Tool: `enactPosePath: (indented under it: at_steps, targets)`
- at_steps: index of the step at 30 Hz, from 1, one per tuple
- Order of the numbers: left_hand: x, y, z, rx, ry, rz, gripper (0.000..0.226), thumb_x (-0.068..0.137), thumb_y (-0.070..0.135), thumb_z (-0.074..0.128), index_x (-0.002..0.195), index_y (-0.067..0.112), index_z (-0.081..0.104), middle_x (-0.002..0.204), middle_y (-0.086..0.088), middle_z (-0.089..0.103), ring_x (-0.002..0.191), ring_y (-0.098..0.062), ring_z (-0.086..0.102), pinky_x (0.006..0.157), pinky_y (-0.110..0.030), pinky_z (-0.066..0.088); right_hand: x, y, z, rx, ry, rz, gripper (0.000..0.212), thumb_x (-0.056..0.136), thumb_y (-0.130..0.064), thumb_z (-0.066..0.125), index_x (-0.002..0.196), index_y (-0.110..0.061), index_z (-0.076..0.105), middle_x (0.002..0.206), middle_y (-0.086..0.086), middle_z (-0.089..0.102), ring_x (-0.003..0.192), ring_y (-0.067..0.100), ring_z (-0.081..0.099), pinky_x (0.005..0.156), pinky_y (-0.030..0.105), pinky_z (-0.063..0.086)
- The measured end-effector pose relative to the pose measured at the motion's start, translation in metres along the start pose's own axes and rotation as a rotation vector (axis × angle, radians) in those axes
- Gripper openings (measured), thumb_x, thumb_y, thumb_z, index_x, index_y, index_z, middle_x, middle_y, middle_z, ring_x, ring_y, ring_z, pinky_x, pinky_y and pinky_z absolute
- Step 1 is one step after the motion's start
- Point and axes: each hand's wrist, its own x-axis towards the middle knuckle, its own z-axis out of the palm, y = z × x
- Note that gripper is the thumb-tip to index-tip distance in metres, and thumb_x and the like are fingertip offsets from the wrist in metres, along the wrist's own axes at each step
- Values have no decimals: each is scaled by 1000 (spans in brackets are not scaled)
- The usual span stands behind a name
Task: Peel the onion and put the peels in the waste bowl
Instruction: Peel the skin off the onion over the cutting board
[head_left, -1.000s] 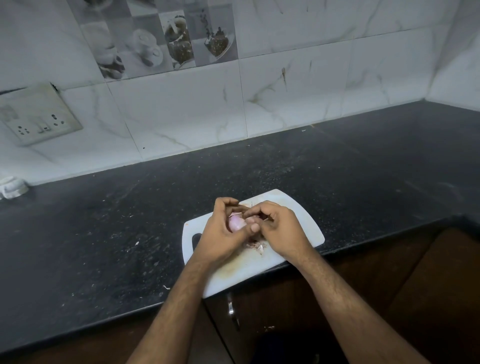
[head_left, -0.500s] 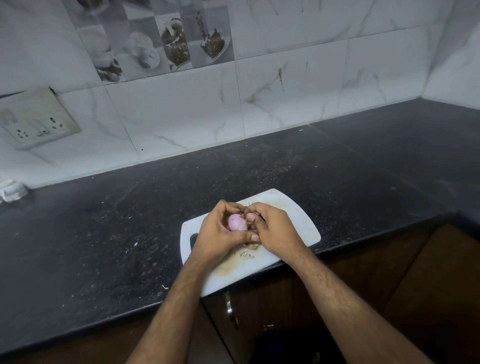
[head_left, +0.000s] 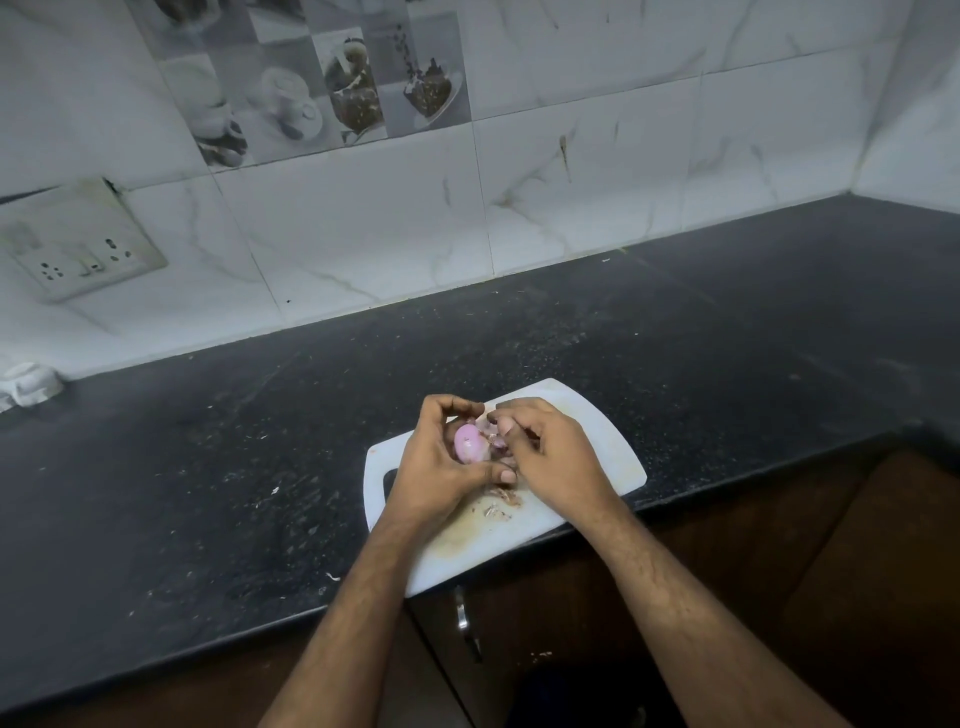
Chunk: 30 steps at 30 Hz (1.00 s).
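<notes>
A small pink onion sits between both hands above a white cutting board. My left hand grips the onion, fingers curled over its top and thumb under it. My right hand pinches a loose pale peel at the onion's right side. Brown peel scraps lie on the board below the hands. No waste bowl is in view.
The board lies at the front edge of a black stone counter, partly overhanging it. A marble-tiled wall with a socket plate stands behind. A small white object sits at the far left. Brown cabinet doors are below.
More of the onion's pink surface shows now. My right hand's fingers have drawn the peel slightly away to the right. The view has tilted a little.
</notes>
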Motion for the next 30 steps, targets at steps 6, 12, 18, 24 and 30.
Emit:
enactPosePath:
  at_steps: [6, 12, 18, 24, 30]
  targets:
    - [0, -3, -2, 0, -32, 12, 91, 49, 12, 104, 124, 21, 53, 131, -8, 65, 116, -27, 73, 92, -50, 64, -3, -4, -4, 134, -72, 26, 12, 95, -22, 72, 105, -25, 76, 102, -16, 73, 96, -2, 67, 82, 11, 52]
    - [0, -2, -3, -2, -50, 12, 84, 50, 19, 105, 120, 23, 58, 124, -7, 69, 114, -33, 73, 89, -62, 63, -1, -5, -4, 147, -94, 30, 7, 95, -19, 72, 100, -23, 74, 99, -13, 73, 95, 3, 67, 81, 13, 53]
    - [1, -3, -2, -3, -66, 12, 83, 48, 26, 104, 119, 28, 61, 119, 2, 72, 112, -22, 71, 95, -45, 62, 1, -4, -2, -100, -151, -50, 9, 101, -20, 61, 102, -26, 68, 101, -19, 65, 104, 1, 52, 84, 12, 39]
    - [-1, 0, 0, -66, -86, -12, 65, 56, 11, 101, 112, 22, 70, 109, -3, 76, 104, -25, 73, 90, -50, 64, 2, -4, -4, -127, -203, -83, 13, 105, -18, 51, 98, -25, 60, 98, -15, 59, 102, 7, 49, 81, 19, 39]
    - [-1, -2, 1, -93, -78, -31, 52, 68, 0, 96, 110, 22, 73, 110, -9, 76, 101, -28, 75, 89, -53, 64, 3, 1, -6, -8, -200, -36, 13, 107, -23, 50, 101, -24, 62, 96, -13, 62, 101, 7, 53, 82, 21, 42]
